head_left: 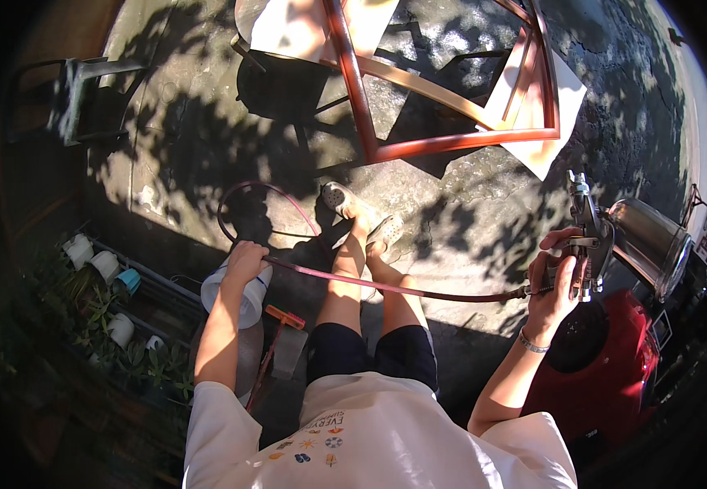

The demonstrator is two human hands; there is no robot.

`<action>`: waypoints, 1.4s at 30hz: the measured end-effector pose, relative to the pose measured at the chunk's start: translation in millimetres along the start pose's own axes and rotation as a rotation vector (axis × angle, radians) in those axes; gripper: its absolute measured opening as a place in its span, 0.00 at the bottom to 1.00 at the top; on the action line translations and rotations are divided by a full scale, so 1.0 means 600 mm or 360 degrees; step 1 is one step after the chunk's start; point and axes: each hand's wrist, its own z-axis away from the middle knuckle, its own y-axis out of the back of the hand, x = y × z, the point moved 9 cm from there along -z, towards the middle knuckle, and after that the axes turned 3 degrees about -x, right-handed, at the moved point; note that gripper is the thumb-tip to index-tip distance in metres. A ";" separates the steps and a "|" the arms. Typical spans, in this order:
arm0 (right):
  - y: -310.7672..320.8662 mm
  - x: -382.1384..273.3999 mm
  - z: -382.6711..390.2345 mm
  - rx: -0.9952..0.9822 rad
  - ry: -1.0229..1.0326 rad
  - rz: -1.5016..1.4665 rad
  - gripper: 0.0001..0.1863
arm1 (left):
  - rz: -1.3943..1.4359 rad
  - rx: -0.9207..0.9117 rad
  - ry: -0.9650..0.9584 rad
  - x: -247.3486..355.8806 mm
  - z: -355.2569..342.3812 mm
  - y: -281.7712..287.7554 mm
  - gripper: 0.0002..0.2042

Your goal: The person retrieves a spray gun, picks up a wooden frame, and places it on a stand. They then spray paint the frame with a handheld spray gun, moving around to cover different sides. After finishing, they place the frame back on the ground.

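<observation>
My left hand [246,262] grips a reddish hose [345,273] at the left, above a white bucket [251,306]. From there the hose stretches across my legs to a silver spray gun [583,213], with a loop of it also hanging near my feet. My right hand [555,275] is closed on the gun at the right, and a large metal cup [640,244] is attached to the gun's outer side. Ahead of me, a glossy red-brown wooden frame [459,143] rests above pale boards [565,98], with a lighter wooden piece [419,81] inside it.
A dark metal stand [76,98] is at the upper left. Plant pots [105,265] and greenery line the lower left, beside a tool with an orange top [286,318]. A red machine or object [614,359] sits beside my right arm. The concrete floor [166,163] is dappled with shade.
</observation>
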 end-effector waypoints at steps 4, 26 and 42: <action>0.080 0.010 0.059 0.0421 0.0069 0.0398 0.16 | -0.0132 -0.0015 -0.0190 0.069 -0.035 0.021 0.08; 0.300 0.255 0.161 0.0975 -0.0044 0.0823 0.16 | 0.0028 0.0664 -0.0189 0.050 0.062 0.145 0.23; -0.137 0.311 0.339 -0.0081 -0.0264 0.0245 0.11 | -0.0059 0.0710 -0.0133 -0.062 0.114 0.255 0.22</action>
